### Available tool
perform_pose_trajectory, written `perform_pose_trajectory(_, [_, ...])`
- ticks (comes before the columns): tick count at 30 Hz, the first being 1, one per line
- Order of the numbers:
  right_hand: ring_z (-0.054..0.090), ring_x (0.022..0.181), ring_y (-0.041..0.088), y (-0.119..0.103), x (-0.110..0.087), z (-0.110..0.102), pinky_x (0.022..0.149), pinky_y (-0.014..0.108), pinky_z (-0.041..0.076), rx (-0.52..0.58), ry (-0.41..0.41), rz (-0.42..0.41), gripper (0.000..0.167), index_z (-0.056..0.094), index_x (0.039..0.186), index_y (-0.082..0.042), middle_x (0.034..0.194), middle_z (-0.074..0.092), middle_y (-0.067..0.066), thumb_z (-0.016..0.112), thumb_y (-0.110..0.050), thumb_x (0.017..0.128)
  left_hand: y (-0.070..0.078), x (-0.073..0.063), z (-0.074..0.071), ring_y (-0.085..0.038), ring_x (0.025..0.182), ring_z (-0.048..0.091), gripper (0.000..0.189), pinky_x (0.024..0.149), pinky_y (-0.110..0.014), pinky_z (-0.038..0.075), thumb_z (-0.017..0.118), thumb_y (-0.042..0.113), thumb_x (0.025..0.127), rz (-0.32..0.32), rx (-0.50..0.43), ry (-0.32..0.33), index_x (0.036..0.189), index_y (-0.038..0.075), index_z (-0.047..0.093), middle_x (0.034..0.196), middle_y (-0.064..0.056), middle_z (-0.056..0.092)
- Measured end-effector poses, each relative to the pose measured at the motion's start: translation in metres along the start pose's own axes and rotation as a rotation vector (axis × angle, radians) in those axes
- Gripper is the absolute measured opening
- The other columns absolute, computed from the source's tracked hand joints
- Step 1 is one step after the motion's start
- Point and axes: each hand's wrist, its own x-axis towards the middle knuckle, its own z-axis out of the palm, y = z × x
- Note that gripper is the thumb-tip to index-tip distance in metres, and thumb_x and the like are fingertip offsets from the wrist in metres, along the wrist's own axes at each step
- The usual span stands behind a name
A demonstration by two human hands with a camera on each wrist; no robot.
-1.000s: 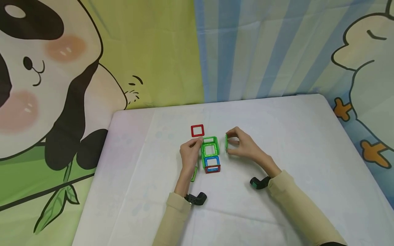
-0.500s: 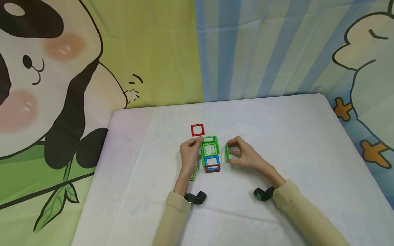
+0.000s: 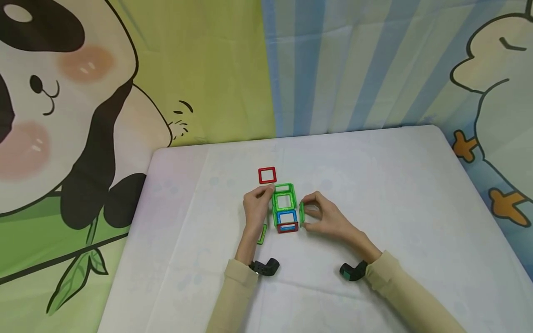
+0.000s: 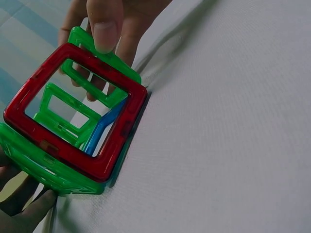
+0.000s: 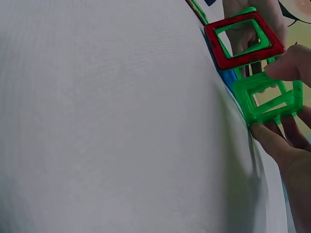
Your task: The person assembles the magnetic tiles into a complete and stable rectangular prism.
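Note:
Green, blue and red square magnetic tiles (image 3: 285, 200) are joined into a boxy frame in the middle of the table. A red tile (image 4: 119, 141) stands upright at its near end, with a blue tile (image 3: 286, 217) lying behind it. At the far left corner, my left hand (image 3: 256, 208) pinches the green side wall between thumb and fingers. My right hand (image 3: 329, 216) grips a separate green tile (image 5: 245, 99) by its edges. It holds that tile upright, close beside the frame's right side at the near half.
One loose red tile (image 3: 267, 175) lies flat beyond the frame. Another green tile (image 3: 262, 234) rests on the table by the left wrist, partly covered by it. The table (image 3: 374, 175) has a white cloth, and a cartoon-printed curtain (image 3: 200, 69) hangs behind.
My right hand has come nearer and then left with the green tile, narrowing the gap to the frame. The left hand stays where it was.

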Motion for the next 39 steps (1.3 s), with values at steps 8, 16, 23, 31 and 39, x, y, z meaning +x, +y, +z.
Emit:
perform_pose_trajectory(8, [0.056, 0.129, 0.048, -0.002, 0.0, 0.006, 0.102, 0.037, 0.053, -0.021, -0.009, -0.048, 0.062, 0.047, 0.13, 0.009, 0.132, 0.052, 0.028, 0.074, 0.02, 0.075, -0.001, 0.001, 0.0, -0.02, 0.104, 0.06, 0.025, 0.092, -0.036, 0.05, 0.072, 0.035, 0.096, 0.013, -0.002, -0.004, 0.103, 0.013, 0.082, 0.107, -0.002, 0.075])
perform_pose_trajectory(16, [0.058, 0.127, 0.043, -0.001, -0.001, 0.011, 0.1, 0.042, 0.055, -0.124, 0.001, -0.155, 0.063, 0.047, 0.132, 0.009, 0.132, 0.054, 0.024, 0.074, 0.02, 0.076, -0.001, 0.0, 0.001, -0.02, 0.104, 0.06, 0.025, 0.093, -0.037, 0.05, 0.072, 0.035, 0.097, 0.016, 0.004, -0.011, 0.103, 0.013, 0.082, 0.107, -0.002, 0.075])
perform_pose_trajectory(23, [0.057, 0.128, 0.042, -0.002, -0.005, 0.012, 0.1, 0.04, 0.055, -0.166, 0.02, -0.166, 0.064, 0.049, 0.135, 0.008, 0.135, 0.055, 0.023, 0.076, 0.018, 0.078, 0.0, 0.001, 0.001, -0.021, 0.104, 0.06, 0.025, 0.096, -0.039, 0.049, 0.072, 0.034, 0.097, 0.022, -0.002, -0.011, 0.102, 0.011, 0.082, 0.106, -0.004, 0.075])
perform_pose_trajectory(31, [0.058, 0.127, 0.042, -0.01, -0.017, 0.03, 0.098, 0.039, 0.056, -0.16, 0.137, -0.011, 0.075, 0.044, 0.143, 0.009, 0.139, 0.053, 0.025, 0.084, 0.005, 0.08, 0.001, 0.001, -0.001, -0.022, 0.108, 0.062, 0.025, 0.101, -0.041, 0.051, 0.07, 0.032, 0.098, 0.035, 0.019, -0.023, 0.107, 0.012, 0.081, 0.111, -0.004, 0.075])
perform_pose_trajectory(39, [0.065, 0.114, 0.037, -0.013, -0.019, 0.049, 0.092, 0.035, 0.059, -0.325, 0.252, -0.036, 0.066, 0.046, 0.141, 0.009, 0.135, 0.053, 0.026, 0.081, 0.0, 0.085, 0.002, 0.0, -0.004, -0.021, 0.113, 0.065, 0.027, 0.103, -0.042, 0.051, 0.07, 0.034, 0.098, 0.052, 0.021, -0.058, 0.112, 0.012, 0.079, 0.114, -0.004, 0.075])
